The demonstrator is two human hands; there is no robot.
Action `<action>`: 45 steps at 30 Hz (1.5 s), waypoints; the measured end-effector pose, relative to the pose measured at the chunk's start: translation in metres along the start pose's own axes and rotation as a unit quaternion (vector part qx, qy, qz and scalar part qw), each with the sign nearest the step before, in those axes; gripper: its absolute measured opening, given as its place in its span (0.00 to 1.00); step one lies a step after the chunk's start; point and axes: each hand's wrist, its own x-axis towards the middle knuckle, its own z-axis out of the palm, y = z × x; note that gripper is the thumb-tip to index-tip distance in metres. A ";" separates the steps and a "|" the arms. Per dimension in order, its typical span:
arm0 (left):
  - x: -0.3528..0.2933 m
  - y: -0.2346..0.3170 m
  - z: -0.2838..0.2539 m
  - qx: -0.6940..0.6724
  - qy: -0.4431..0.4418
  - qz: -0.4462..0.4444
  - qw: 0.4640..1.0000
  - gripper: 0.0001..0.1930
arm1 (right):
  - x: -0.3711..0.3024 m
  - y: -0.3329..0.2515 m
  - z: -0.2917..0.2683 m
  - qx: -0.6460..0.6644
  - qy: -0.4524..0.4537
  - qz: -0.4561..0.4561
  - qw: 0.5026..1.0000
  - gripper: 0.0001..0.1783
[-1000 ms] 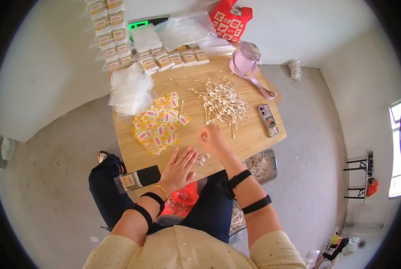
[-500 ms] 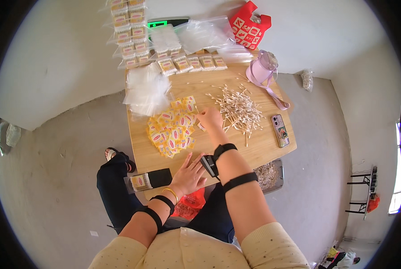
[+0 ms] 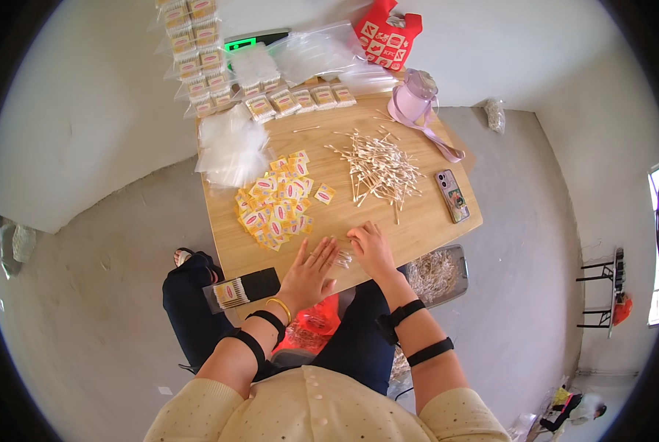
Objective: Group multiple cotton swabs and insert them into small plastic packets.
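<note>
My left hand (image 3: pixel 311 269) lies flat on the wooden table (image 3: pixel 432 232) near its front edge, fingers spread. Just to its right, my right hand (image 3: pixel 372 249) has its fingers curled onto a small clear packet (image 3: pixel 342 258) that lies between the two hands. What is inside the packet is too small to tell. Farther back, a heap of yellow and orange labels (image 3: pixel 278 202) is left of centre, with one label (image 3: pixel 324 194) lying apart. A loose pile of cotton swabs (image 3: pixel 377 169) is right of centre.
Clear bags (image 3: pixel 230 147), filled packets (image 3: pixel 292 99), a green-lit scale (image 3: pixel 252 40), a pink jug (image 3: pixel 414 99) and a red bag (image 3: pixel 388 37) crowd the far side. A phone (image 3: pixel 452 195) lies right. A metal tray of swabs (image 3: pixel 436 272) sits below, a black tray (image 3: pixel 241 289) by my knee.
My right hand reached out to the label heap, then drew back to the front edge beside my left hand. The left hand stayed near the edge.
</note>
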 end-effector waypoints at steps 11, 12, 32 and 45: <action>0.015 0.006 -0.001 0.101 -0.030 0.021 0.994 0.43 | -0.043 0.013 0.001 0.029 0.170 0.088 0.981 0.17; 0.019 0.006 -0.002 0.103 -0.022 0.027 0.994 0.43 | -0.048 0.015 0.004 0.034 0.178 0.094 0.979 0.17; 0.027 0.007 -0.002 0.018 -0.022 -0.040 0.999 0.45 | -0.051 0.004 0.012 0.159 0.190 0.103 0.963 0.26; 0.013 0.001 0.017 0.033 -0.036 -0.104 0.993 0.44 | -0.022 -0.039 0.053 0.207 0.170 0.063 0.961 0.26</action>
